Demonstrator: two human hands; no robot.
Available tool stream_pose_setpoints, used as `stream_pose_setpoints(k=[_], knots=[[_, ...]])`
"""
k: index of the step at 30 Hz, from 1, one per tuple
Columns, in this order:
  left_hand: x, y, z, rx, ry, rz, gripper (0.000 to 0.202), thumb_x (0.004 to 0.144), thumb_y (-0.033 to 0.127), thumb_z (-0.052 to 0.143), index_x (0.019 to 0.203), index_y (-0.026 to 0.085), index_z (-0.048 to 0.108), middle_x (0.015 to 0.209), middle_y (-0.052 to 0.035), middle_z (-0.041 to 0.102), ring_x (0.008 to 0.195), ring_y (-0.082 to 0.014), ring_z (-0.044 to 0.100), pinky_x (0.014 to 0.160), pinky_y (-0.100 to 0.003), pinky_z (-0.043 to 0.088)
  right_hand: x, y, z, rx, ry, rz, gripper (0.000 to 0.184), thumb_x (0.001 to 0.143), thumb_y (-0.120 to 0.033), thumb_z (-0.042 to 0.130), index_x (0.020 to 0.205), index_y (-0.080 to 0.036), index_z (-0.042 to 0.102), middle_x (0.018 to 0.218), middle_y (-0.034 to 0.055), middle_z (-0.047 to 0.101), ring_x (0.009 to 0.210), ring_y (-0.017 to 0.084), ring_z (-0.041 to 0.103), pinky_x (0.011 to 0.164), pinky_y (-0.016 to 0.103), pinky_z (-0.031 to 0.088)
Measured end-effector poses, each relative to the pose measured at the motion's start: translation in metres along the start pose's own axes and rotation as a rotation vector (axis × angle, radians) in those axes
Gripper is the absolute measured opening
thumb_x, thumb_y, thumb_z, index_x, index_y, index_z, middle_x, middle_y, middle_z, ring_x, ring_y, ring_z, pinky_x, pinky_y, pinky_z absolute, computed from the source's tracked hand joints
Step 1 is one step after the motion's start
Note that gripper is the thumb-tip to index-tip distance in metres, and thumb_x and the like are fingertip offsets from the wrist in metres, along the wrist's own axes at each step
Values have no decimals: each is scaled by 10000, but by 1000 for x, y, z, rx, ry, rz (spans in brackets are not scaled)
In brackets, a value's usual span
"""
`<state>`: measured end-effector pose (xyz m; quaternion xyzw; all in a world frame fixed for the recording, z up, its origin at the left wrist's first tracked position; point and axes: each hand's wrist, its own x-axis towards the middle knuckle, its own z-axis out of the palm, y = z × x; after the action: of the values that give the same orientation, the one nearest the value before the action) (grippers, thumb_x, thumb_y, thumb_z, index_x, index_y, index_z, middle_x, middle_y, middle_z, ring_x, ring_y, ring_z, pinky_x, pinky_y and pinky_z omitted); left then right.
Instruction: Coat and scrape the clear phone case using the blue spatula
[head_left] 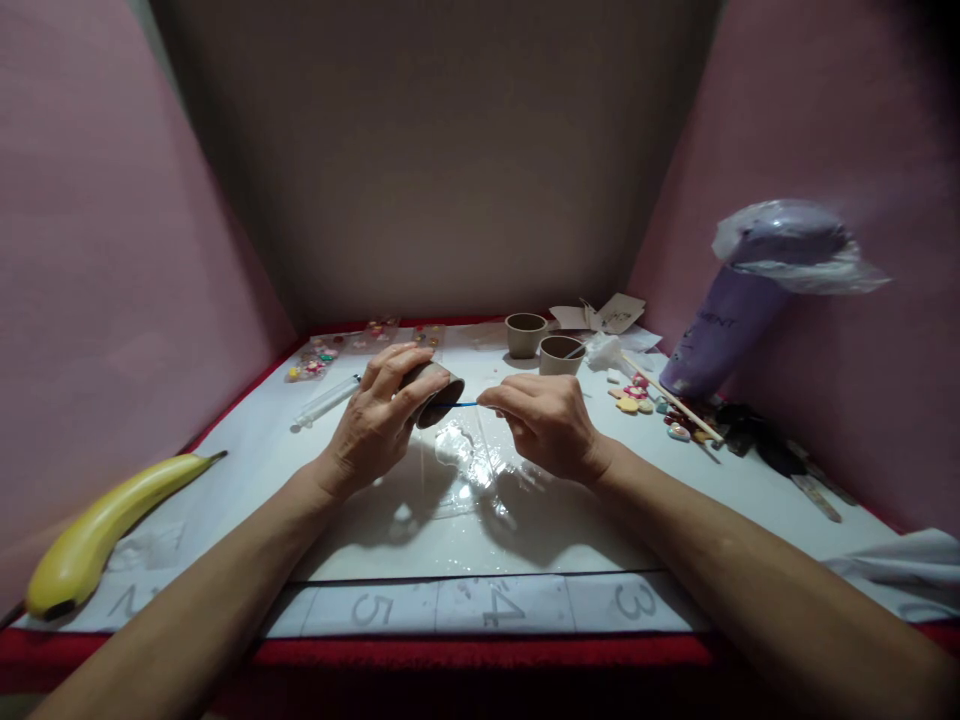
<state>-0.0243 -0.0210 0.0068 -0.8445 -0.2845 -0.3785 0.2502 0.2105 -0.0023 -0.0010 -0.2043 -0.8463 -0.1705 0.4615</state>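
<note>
- Head view: the left hand (375, 425) wraps its fingers round a small brown cup (439, 395) — tipped on its side, mouth facing 3 o'clock, at the middle of the table (675, 500).
- The right hand (547, 425) pinches a thin blue stick (461, 405) between thumb and fingertips; the stick's tip reaches the cup's mouth.
- A glossy clear sheet (465, 470) lies just below both hands.
- At 12 to 1 o'clock stand two more cups (525, 335).
- A syringe (326, 400) lies at 10 o'clock, a banana (97, 535) at 8 o'clock.
- At 2 to 3 o'clock — small charms (634, 395), a wooden stick (671, 398), a leaning purple can (724, 330).
</note>
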Motion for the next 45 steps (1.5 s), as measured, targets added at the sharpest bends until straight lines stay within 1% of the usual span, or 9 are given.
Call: stream_pose_setpoints(k=[4, 9, 11, 17, 25, 32, 36, 41, 45], knots=[[0, -3, -2, -7, 0, -22, 616, 804, -30, 509, 1311, 315, 446, 1300, -84, 501, 1286, -268, 417, 1063, -541, 403, 1, 4, -4, -1, -3, -24, 267, 797, -38, 430, 775, -180, 654, 581, -13, 604, 520, 106, 500, 540, 227, 351], [0, -2, -2, -10, 2, -20, 641, 798, -34, 509, 1326, 323, 436, 1304, -83, 500, 1282, -270, 422, 1056, -539, 411, 1, 4, -4, 9, 97, 23, 247, 784, -26, 435, 788, -166, 638, 635, 6, 660, 572, 115, 580, 565, 227, 394], [0, -1, -2, -9, 3, -14, 641, 796, -35, 509, 1327, 316, 435, 1305, -87, 499, 1285, -273, 420, 1058, -539, 409, 0, 4, -2, -1, 113, 39, 247, 777, -18, 437, 798, -159, 639, 656, 15, 676, 593, 121, 604, 573, 229, 408], [-1, -3, -2, 16, -12, -26, 640, 803, -35, 492, 1327, 326, 416, 1297, -83, 492, 1283, -270, 420, 1055, -547, 413, -1, 4, -1, 30, 37, 10, 237, 754, -25, 447, 752, -171, 634, 619, -2, 661, 555, 114, 594, 563, 223, 415], [0, -2, -3, 39, 8, -13, 587, 800, -26, 531, 1293, 281, 442, 1283, -106, 495, 1265, -278, 434, 1047, -530, 428, -1, 6, -3, 37, 129, 34, 225, 764, -29, 450, 784, -161, 631, 651, 13, 688, 568, 121, 624, 569, 227, 433], [0, -3, -2, 37, 16, -38, 599, 782, -35, 540, 1285, 278, 448, 1276, -100, 506, 1261, -272, 435, 1051, -527, 423, -2, 6, -1, 77, 43, 32, 228, 748, -35, 442, 762, -176, 621, 631, -4, 675, 558, 115, 609, 570, 224, 423], [-2, -6, -2, 53, 23, -59, 585, 782, -12, 559, 1284, 269, 450, 1277, -109, 510, 1251, -280, 446, 1047, -530, 421, -2, 7, -2, 84, 69, 33, 221, 755, -43, 440, 759, -176, 616, 630, -5, 673, 548, 113, 600, 569, 228, 420], [-4, -8, -1, 77, 25, -71, 599, 786, 6, 558, 1299, 292, 436, 1283, -103, 514, 1242, -286, 458, 1036, -542, 419, -1, 8, -4, 54, 105, 59, 207, 793, -64, 446, 765, -175, 618, 634, 2, 679, 545, 115, 604, 557, 229, 418], [-4, -7, -2, 72, 27, -85, 606, 783, 10, 557, 1304, 298, 442, 1288, -101, 520, 1237, -287, 465, 1036, -544, 412, -1, 7, -4, 36, 92, 68, 207, 807, -70, 448, 761, -176, 620, 634, 4, 681, 552, 117, 610, 560, 229, 419]])
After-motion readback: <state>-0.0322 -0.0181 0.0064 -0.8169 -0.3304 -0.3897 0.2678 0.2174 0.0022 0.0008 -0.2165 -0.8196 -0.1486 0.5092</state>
